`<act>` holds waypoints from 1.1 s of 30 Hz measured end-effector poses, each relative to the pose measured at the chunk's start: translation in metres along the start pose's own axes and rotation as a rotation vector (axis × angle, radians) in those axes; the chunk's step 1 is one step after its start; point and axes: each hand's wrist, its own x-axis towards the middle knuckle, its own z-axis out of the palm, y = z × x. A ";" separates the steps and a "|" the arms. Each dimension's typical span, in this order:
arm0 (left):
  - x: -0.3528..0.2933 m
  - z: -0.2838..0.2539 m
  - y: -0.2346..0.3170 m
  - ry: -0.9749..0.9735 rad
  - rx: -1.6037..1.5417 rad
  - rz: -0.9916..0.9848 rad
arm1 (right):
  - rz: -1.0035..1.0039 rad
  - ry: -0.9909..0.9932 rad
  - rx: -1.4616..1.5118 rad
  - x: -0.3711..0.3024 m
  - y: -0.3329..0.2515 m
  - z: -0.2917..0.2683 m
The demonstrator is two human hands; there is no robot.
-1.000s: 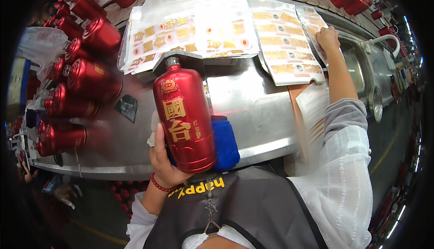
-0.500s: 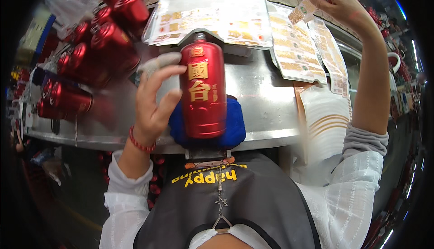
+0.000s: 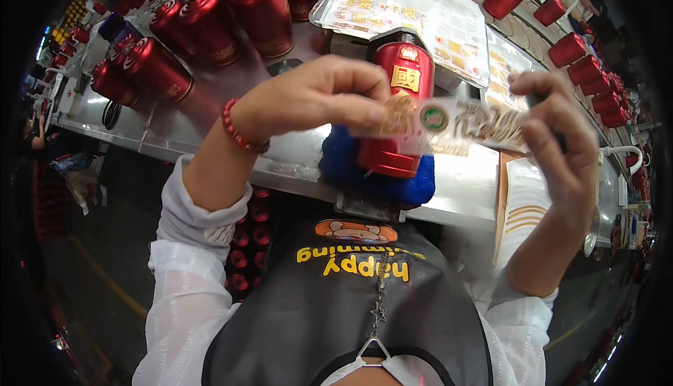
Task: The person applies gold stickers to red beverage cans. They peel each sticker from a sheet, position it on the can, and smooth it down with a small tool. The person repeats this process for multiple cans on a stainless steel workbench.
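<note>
The left hand (image 3: 315,98) is pinching one end of one label strip (image 3: 434,125) over the central bottle (image 3: 404,77). The right hand (image 3: 566,140) is meeting the other end — blur is hiding whether it is gripping. One blue cloth (image 3: 338,161) is lying under the central bottle; at least six red bottles (image 3: 209,25) are standing left of it — label sheets (image 3: 392,9) are lying beyond it.

Bottle (image 3: 404,77) is glossy; cloth (image 3: 413,187) fuzzy; counter (image 3: 459,179) metal.
</note>
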 end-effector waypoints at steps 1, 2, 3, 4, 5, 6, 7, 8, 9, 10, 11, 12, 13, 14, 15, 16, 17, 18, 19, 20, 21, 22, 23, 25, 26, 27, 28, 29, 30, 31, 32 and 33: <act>-0.015 0.000 -0.004 0.004 -0.020 -0.089 | 0.106 0.025 0.055 -0.013 0.001 0.017; -0.022 0.001 -0.008 -0.006 -0.041 -0.173 | 0.162 0.065 0.090 -0.027 0.008 0.031; -0.025 0.003 -0.017 0.020 -0.047 -0.202 | 0.203 0.082 0.127 -0.039 0.018 0.044; -0.027 0.005 -0.027 0.047 -0.086 -0.199 | 0.298 0.099 0.197 -0.049 0.027 0.056; -0.025 0.006 -0.036 0.068 -0.128 -0.192 | 0.345 0.115 0.193 -0.056 0.033 0.064; -0.024 0.005 -0.045 0.093 -0.165 -0.185 | 0.387 0.131 0.192 -0.061 0.041 0.073; -0.024 0.003 -0.051 0.098 -0.149 -0.181 | 0.390 0.147 0.205 -0.064 0.050 0.079; -0.023 0.004 -0.053 0.102 -0.132 -0.176 | 0.397 0.156 0.217 -0.068 0.056 0.082; -0.022 0.005 -0.054 0.105 -0.115 -0.171 | 0.404 0.165 0.228 -0.070 0.060 0.083; -0.022 0.006 -0.056 0.109 -0.098 -0.166 | 0.407 0.163 0.227 -0.071 0.061 0.083; -0.021 0.006 -0.056 0.116 -0.082 -0.161 | 0.406 0.163 0.224 -0.071 0.062 0.083; -0.020 0.007 -0.054 0.122 -0.065 -0.156 | 0.406 0.162 0.221 -0.071 0.063 0.083; -0.020 0.007 -0.054 0.128 -0.049 -0.152 | 0.405 0.162 0.227 -0.071 0.064 0.085; -0.020 0.006 -0.055 0.131 -0.037 -0.144 | 0.404 0.164 0.233 -0.070 0.064 0.086; -0.020 0.005 -0.058 0.135 -0.026 -0.137 | 0.403 0.166 0.238 -0.070 0.065 0.088; -0.019 0.005 -0.059 0.138 -0.015 -0.129 | 0.406 0.168 0.240 -0.070 0.066 0.089; -0.019 0.005 -0.059 0.141 -0.013 -0.129 | 0.408 0.169 0.242 -0.070 0.067 0.090; -0.019 0.005 -0.059 0.143 -0.011 -0.128 | 0.411 0.170 0.245 -0.070 0.068 0.091; -0.019 0.005 -0.059 0.146 -0.010 -0.127 | 0.413 0.168 0.235 -0.069 0.068 0.091; -0.019 0.005 -0.060 0.145 -0.004 -0.123 | 0.415 0.166 0.225 -0.069 0.068 0.092; -0.019 0.004 -0.061 0.143 0.001 -0.119 | 0.418 0.165 0.215 -0.068 0.068 0.092; -0.018 0.004 -0.062 0.141 0.006 -0.115 | 0.420 0.162 0.207 -0.068 0.068 0.092; -0.018 0.004 -0.063 0.144 0.013 -0.111 | 0.421 0.158 0.199 -0.068 0.068 0.093; -0.018 0.005 -0.064 0.150 0.026 -0.102 | 0.429 0.155 0.198 -0.067 0.069 0.093; -0.018 0.005 -0.064 0.151 0.029 -0.099 | 0.437 0.157 0.203 -0.067 0.069 0.094; -0.017 0.006 -0.065 0.151 0.032 -0.096 | 0.444 0.158 0.209 -0.066 0.068 0.095; -0.017 0.006 -0.065 0.151 0.034 -0.093 | 0.453 0.159 0.206 -0.066 0.068 0.095; -0.017 0.007 -0.065 0.153 0.038 -0.094 | 0.461 0.159 0.203 -0.065 0.066 0.095; -0.017 0.007 -0.064 0.155 0.041 -0.095 | 0.470 0.160 0.200 -0.064 0.066 0.095; -0.017 0.007 -0.063 0.157 0.044 -0.096 | 0.469 0.162 0.215 -0.065 0.067 0.096; -0.016 0.007 -0.063 0.165 0.057 -0.093 | 0.469 0.166 0.229 -0.066 0.070 0.097; -0.016 0.007 -0.063 0.174 0.070 -0.091 | 0.468 0.170 0.244 -0.066 0.072 0.098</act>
